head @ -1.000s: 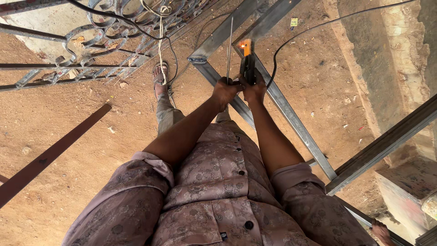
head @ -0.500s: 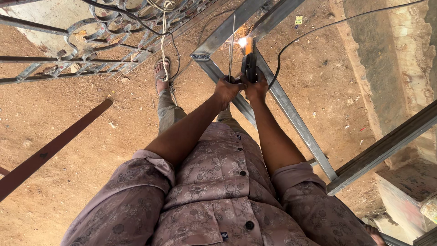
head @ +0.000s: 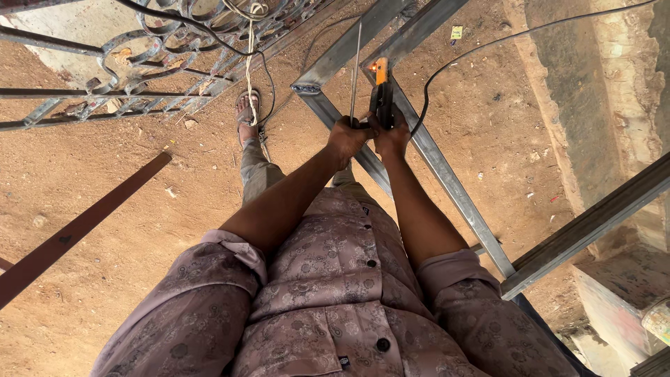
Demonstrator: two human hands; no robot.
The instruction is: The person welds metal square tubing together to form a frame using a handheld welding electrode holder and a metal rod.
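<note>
Nearest the camera is the person's patterned mauve shirt [head: 335, 293], sleeves rolled above the elbows, with both bare forearms stretched forward and meeting low over the ground. The left hand [head: 347, 137] and the right hand [head: 392, 136] sit pressed side by side, both closed — the right wrapped round the dark handle of an electrode holder [head: 383, 98] with an orange tip, the left seemingly steadying it and touching the base of a thin welding rod [head: 355, 70] that runs straight away from the hands. The holder lies directly over a grey steel frame [head: 433, 160] of angle sections lying on the sandy ground [head: 139, 230], just by the corner joint where two members meet. A black cable [head: 488, 45] loops off from the holder to the upper right. One sandalled foot [head: 246, 112] stands just left of the frame. Farther left lie a rusty flat bar [head: 84, 227] and, beyond it, an ornate scrolled iron grille [head: 139, 63]. As a judgement: bare hands and forearms this close to the rod tip could catch sparks or touch hot metal, the open sandal is exposed to spatter, and the cable trailing beside the frame could snag and jerk the rod off the joint.
</note>
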